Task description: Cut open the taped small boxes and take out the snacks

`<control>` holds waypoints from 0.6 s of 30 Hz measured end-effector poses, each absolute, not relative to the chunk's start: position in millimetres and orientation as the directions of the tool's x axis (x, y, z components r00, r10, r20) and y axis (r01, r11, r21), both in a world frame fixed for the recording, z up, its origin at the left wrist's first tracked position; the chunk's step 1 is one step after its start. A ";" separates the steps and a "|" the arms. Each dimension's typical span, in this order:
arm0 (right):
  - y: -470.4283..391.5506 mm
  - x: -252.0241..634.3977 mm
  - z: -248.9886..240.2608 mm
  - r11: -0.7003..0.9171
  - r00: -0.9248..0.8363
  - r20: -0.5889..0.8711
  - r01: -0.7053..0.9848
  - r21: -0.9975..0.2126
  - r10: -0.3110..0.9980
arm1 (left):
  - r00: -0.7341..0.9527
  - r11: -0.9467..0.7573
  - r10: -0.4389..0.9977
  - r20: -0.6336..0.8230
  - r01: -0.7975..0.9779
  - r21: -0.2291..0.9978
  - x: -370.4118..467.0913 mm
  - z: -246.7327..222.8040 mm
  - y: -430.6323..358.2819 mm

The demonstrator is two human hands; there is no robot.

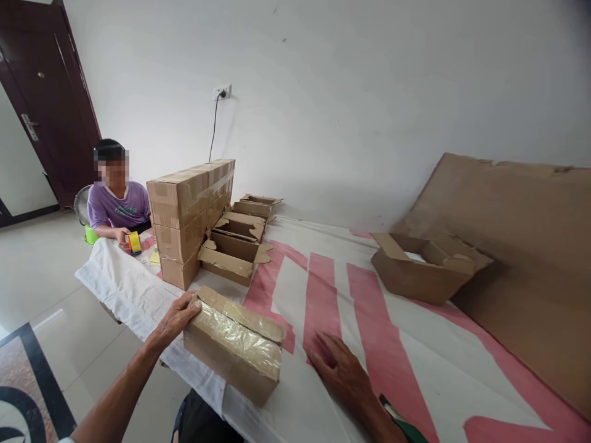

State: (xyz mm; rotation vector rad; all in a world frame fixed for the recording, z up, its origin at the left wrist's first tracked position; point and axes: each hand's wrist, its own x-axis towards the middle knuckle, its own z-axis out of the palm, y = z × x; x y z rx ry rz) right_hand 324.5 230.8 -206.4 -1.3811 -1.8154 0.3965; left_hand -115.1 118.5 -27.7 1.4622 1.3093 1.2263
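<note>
Touching the taped box [231,357] at its left end: left hand [179,315], thumb on top; can't tell how tightly its fingers close. Right hand [342,368] sits apart, fingers loosely spread over the cloth [323,283], just beside the right end. Long axis runs between hands, left end farther out. Open boxes [226,264] stand beyond.
</note>
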 end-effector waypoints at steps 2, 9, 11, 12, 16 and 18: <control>230.1 324.0 -205.6 0.358 -0.080 0.412 0.658 -0.663 0.908 | -0.009 -0.133 0.991 0.137 0.190 0.973 -114.7 -28.2 118.0; 230.5 324.5 -206.7 0.368 -0.084 0.425 0.664 -0.651 0.901 | -0.022 -0.137 0.989 0.145 0.200 0.970 -116.4 -39.3 120.8; 231.4 324.6 -207.8 0.369 -0.081 0.429 0.666 -0.649 0.900 | -0.031 -0.146 0.987 0.156 0.211 0.966 -116.6 -42.4 122.2; 231.9 324.7 -208.5 0.372 -0.080 0.434 0.666 -0.646 0.897 | -0.032 -0.149 0.987 0.160 0.217 0.965 -116.3 -43.2 122.4; 233.6 325.5 -212.0 0.384 -0.085 0.448 0.670 -0.635 0.890 | -0.030 -0.158 0.985 0.170 0.242 0.957 -111.7 -39.7 118.3; 234.1 326.2 -214.0 0.379 -0.083 0.448 0.682 -0.626 0.890 | -0.024 -0.154 0.986 0.166 0.260 0.953 -107.7 -34.5 114.3</control>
